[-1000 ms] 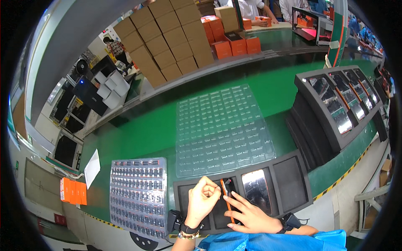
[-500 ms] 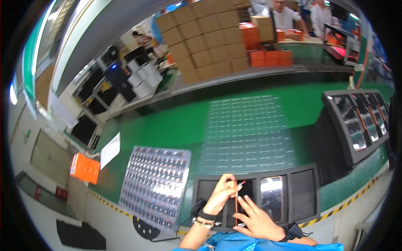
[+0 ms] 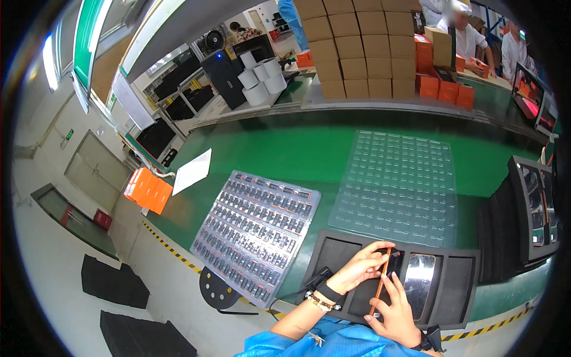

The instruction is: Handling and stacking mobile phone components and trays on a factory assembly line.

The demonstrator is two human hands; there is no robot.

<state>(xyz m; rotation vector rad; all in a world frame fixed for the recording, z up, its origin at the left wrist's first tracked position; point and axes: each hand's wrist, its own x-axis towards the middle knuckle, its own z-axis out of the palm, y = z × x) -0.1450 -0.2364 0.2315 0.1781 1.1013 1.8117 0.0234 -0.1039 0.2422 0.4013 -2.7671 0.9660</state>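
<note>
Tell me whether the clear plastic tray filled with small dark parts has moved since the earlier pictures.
No. The filled clear plastic tray keeps its place, overhanging the yellow-and-black striped table edge; only the camera view has swung.

Centre: bench [image 3: 267,143], plain green | 1 o'clock: cardboard boxes [image 3: 351,47], brown | 9 o'clock: small boxes [image 3: 146,190], orange; paper [image 3: 193,174], white | 8 o'clock: edge tape [image 3: 172,247], black-and-yellow stripes | 4 o'clock: foam tray [image 3: 455,279], black | between 4 and 5 o'clock: thin strip [image 3: 383,271], orange | 5 o'clock: clothing [image 3: 342,340], blue
</note>
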